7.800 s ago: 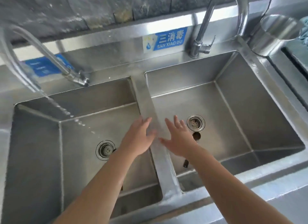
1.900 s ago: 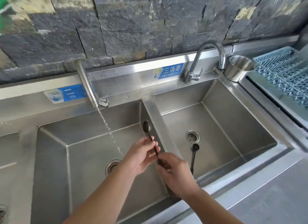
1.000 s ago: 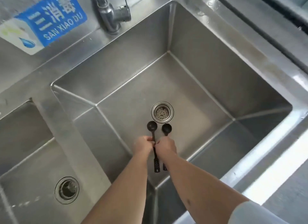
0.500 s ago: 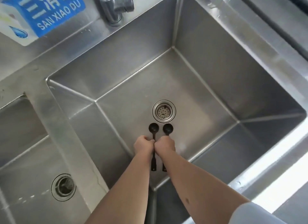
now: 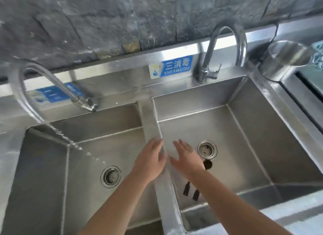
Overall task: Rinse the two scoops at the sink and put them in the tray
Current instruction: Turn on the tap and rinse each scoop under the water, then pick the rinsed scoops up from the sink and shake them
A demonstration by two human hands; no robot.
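Both hands — left hand, right hand — hover flat, fingers spread and empty, above two slim black scoops, seemingly plastic, in the steel sink.

- Left hand: flat, palm down, fingers straight and close together, pointing away from the body; holding nothing.
- Right hand: flat too, palm down, fingers a little spread, thumb stretched toward the left hand; holding nothing.
- Both level with each other, side by side, a narrow gap between, thumbs nearly meeting.
- Left forearm: bare, reaching up from the lower edge, angled rightward to the wrist.
- Right forearm: bare, coming from the lower right, angled leftward to the wrist.
- Forearms converging toward the hands in a V.
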